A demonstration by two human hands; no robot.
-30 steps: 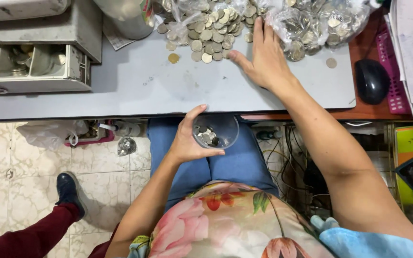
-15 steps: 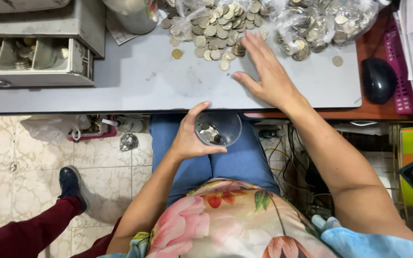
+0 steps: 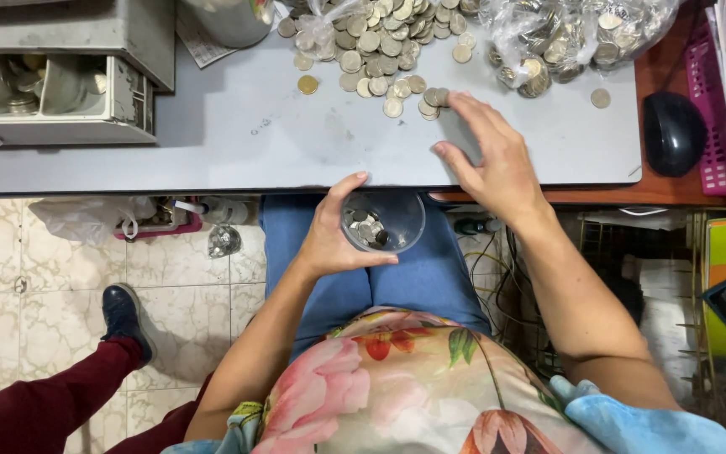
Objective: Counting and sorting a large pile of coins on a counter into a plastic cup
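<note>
My left hand grips a clear plastic cup with several coins in its bottom, held just below the front edge of the grey table. My right hand lies flat on the table near its front edge, fingers spread, fingertips touching a few coins at the near side of a loose pile of coins. A clear plastic bag full of coins lies at the back right.
An open metal cash drawer with coins sits at the left. A black mouse and a pink basket are at the right. One gold coin lies apart. Another person's dark shoe and maroon trouser leg are on the tiled floor.
My right hand has slid back from the coin pile toward the table's front edge, drawing a few coins with it. The left hand keeps the cup in place.
</note>
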